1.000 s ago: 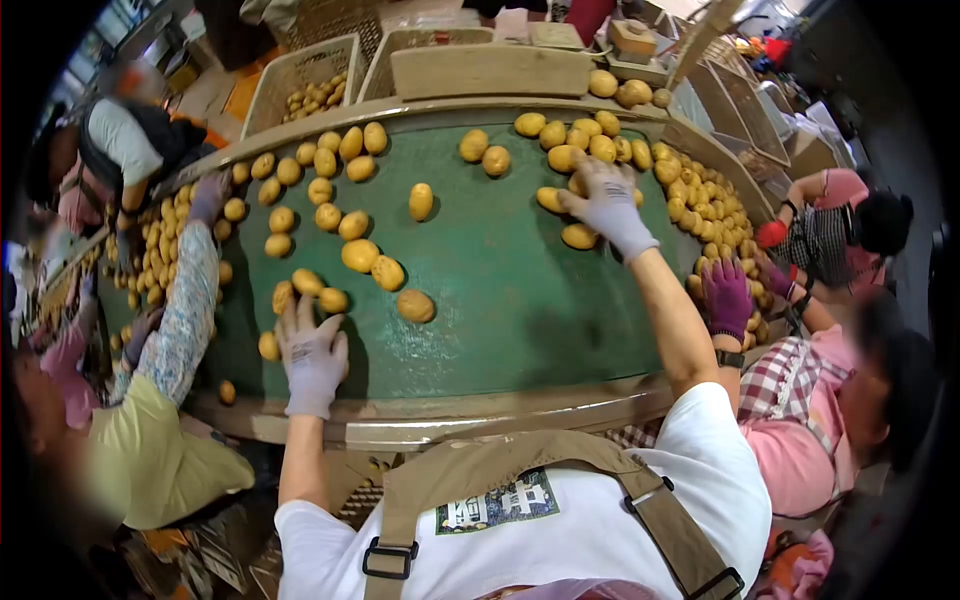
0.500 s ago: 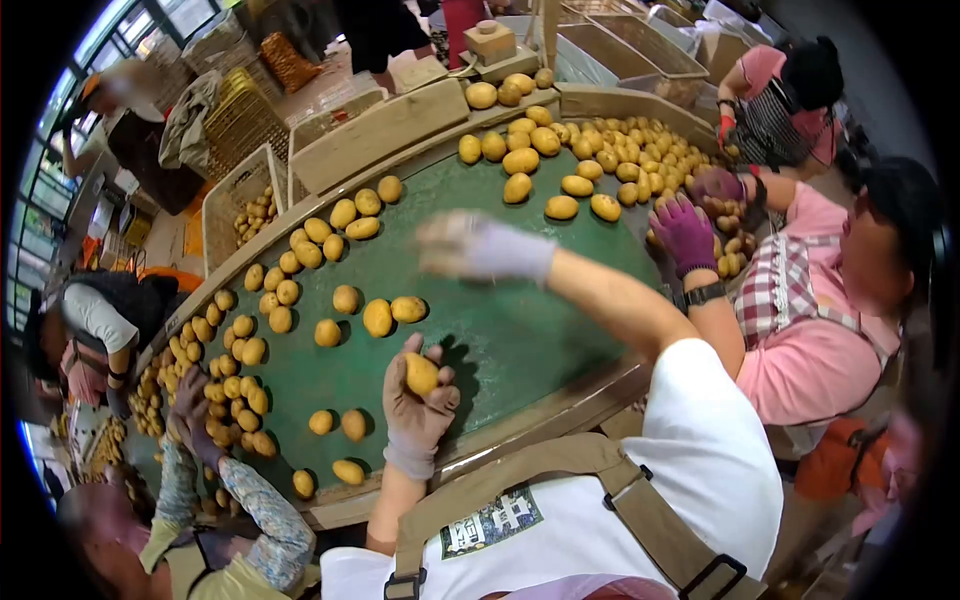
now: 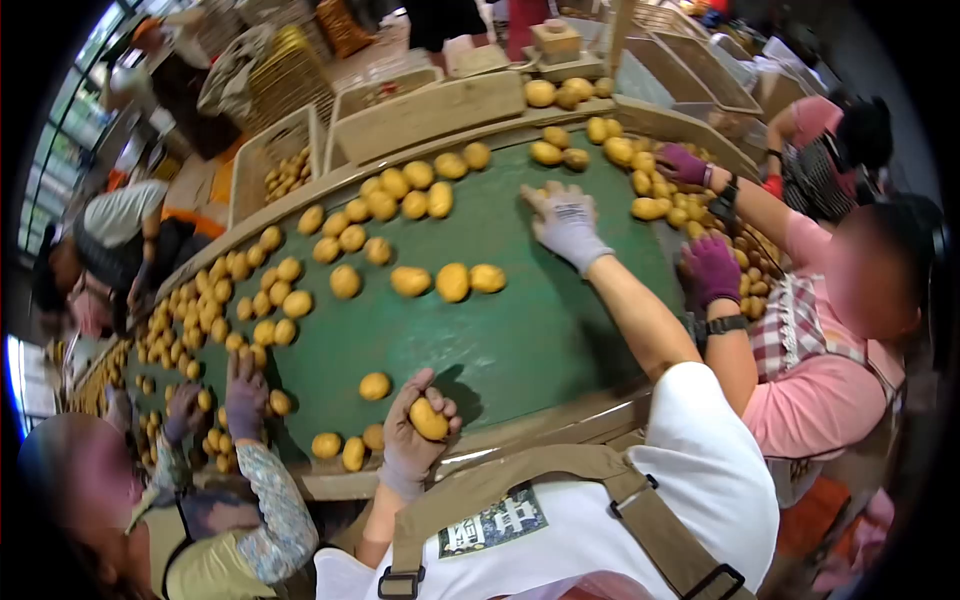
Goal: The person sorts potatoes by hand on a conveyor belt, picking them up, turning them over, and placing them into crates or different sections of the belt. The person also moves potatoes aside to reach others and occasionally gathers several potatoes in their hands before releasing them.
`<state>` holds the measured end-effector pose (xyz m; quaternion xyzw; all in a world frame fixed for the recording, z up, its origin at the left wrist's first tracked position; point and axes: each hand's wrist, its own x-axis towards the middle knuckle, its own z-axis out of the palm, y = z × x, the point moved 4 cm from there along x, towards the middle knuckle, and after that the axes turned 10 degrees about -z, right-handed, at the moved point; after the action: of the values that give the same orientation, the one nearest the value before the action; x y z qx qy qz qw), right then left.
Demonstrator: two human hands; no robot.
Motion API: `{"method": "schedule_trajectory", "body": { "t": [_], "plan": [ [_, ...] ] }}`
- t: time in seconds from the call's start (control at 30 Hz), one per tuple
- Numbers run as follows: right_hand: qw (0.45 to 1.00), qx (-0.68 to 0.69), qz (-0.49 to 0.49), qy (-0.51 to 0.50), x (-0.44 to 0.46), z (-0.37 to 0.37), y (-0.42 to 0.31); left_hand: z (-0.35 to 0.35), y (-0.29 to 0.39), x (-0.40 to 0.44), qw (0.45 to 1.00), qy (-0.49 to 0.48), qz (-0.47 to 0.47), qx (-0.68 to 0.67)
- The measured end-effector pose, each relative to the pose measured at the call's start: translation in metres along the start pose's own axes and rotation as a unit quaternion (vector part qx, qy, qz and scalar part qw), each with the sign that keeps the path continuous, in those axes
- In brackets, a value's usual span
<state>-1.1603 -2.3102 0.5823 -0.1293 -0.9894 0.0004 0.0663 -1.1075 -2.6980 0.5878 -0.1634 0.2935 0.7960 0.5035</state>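
My left hand (image 3: 413, 436), in a grey glove, is palm up near the front edge of the green sorting surface (image 3: 480, 370), its fingers curled round a yellow potato (image 3: 429, 419). My right hand (image 3: 568, 222), gloved too, lies palm down at the upper right, fingers spread. A bit of a potato shows at its fingertips; whether the hand touches it is unclear. Just beyond are a few potatoes (image 3: 546, 153). Between my hands lies a row of three potatoes (image 3: 452, 282). Several more potatoes (image 3: 382, 205) lie along the far edge.
At right, a co-worker's purple-gloved hands (image 3: 712, 270) are among piled potatoes. Another co-worker's gloved hands (image 3: 245, 397) are at the lower left. Behind the wooden rim (image 3: 370, 165) stands a crate (image 3: 240, 185) holding potatoes. A wooden board (image 3: 430, 115) borders the far side.
Since one second ago, my left hand has turned palm up and taken hold of a potato. My right hand swept left, then came back right. The view has shifted and potatoes have changed places.
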Motion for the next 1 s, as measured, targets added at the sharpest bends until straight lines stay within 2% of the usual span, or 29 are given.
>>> {"method": "schedule_trajectory", "body": {
  "t": [0.1, 0.17, 0.2, 0.27, 0.37, 0.43, 0.5, 0.53, 0.63, 0.73, 0.77, 0.83, 0.87, 0.93, 0.97, 1.0],
  "plan": [
    [0.998, -0.034, -0.007, 0.057, -0.006, 0.006, -0.004, -0.017, 0.003, -0.019, 0.998, -0.022, 0.05, 0.028],
    [0.998, -0.044, -0.001, 0.037, -0.009, 0.003, -0.008, -0.026, 0.007, -0.017, 0.997, -0.051, 0.048, 0.029],
    [0.999, -0.038, 0.004, 0.019, -0.01, 0.0, -0.008, -0.031, 0.008, -0.02, 0.998, -0.018, 0.044, 0.035],
    [0.999, -0.029, 0.015, -0.019, -0.011, -0.005, -0.016, -0.029, 0.012, -0.024, 0.997, -0.024, 0.044, 0.05],
    [0.987, 0.085, -0.009, 0.136, -0.019, -0.003, -0.057, -0.031, 0.018, -0.026, 0.995, -0.037, 0.051, 0.071],
    [0.987, 0.141, -0.078, 0.025, -0.036, -0.01, -0.117, -0.036, 0.022, -0.029, 0.997, -0.042, 0.041, 0.052],
    [0.959, 0.16, -0.221, 0.075, -0.058, -0.011, -0.173, -0.043, 0.029, -0.033, 0.998, -0.038, 0.043, 0.041],
    [0.949, 0.183, -0.253, 0.046, -0.058, -0.006, -0.186, -0.045, 0.034, -0.035, 0.997, -0.036, 0.044, 0.043],
    [0.954, 0.143, -0.249, 0.087, -0.026, -0.017, -0.186, -0.057, 0.053, -0.044, 0.997, -0.002, 0.062, 0.052],
    [0.963, 0.037, -0.061, 0.259, 0.046, -0.006, -0.142, -0.079, 0.077, -0.057, 0.997, 0.004, 0.08, 0.011],
    [0.965, 0.049, -0.025, 0.255, 0.072, -0.009, -0.13, -0.081, 0.081, -0.061, 0.996, 0.009, 0.091, 0.019],
    [0.98, 0.076, 0.01, 0.183, 0.11, -0.027, -0.136, -0.078, 0.089, -0.059, 0.991, 0.021, 0.127, 0.033],
    [0.984, 0.086, 0.023, 0.155, 0.127, -0.014, -0.14, -0.083, 0.092, -0.055, 0.995, 0.003, 0.088, -0.039],
    [0.984, 0.149, 0.053, 0.083, 0.145, 0.022, -0.165, -0.079, 0.1, -0.058, 0.995, -0.005, 0.1, -0.001],
    [0.985, 0.169, 0.018, -0.008, 0.142, 0.027, -0.191, -0.078, 0.103, -0.06, 0.994, -0.009, 0.105, 0.018],
    [0.993, 0.101, -0.054, -0.042, 0.129, 0.011, -0.227, -0.084, 0.107, -0.064, 0.984, -0.094, 0.139, 0.067]
  ]
}}
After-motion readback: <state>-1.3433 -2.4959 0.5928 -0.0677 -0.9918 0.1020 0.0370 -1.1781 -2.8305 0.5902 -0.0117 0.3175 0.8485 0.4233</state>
